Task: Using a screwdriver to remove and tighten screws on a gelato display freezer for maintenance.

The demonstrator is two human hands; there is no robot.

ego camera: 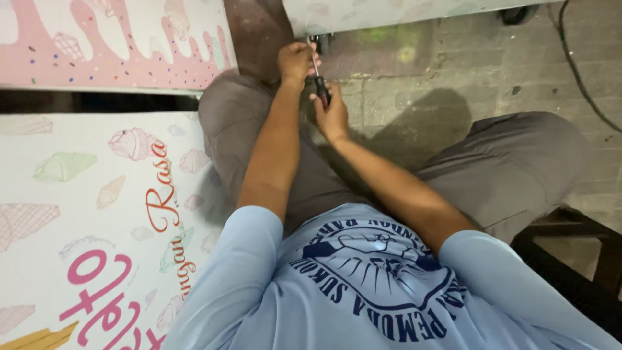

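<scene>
Screwdriver [320, 83] work is at the centre of the view, but the biggest things lie around it: a large white printed panel [78, 227] with pale ice-cream pictures lies flat on the left, and a second, pink panel [110, 45] lies beyond it, both flat on the ground so that their faces stay up. Next in size is a pale sheet or board [389, 13] at the top edge, which hangs over the paved brick floor [518, 71]; its lower edge is just above the hands, so the person sits low with the knees in grey trousers [512, 168] spread wide to reach it between the legs. A dark stool or frame [576, 259] shows at the right. The right hand [332, 113] is closed around the dark handle and holds the tool almost upright, so the thin shaft points up toward the board's edge. The left hand [295, 61] is curled near the tip, with fingers pinching at the shaft or a small fitting there, probably to steady it; what the tip meets is too small to tell.
</scene>
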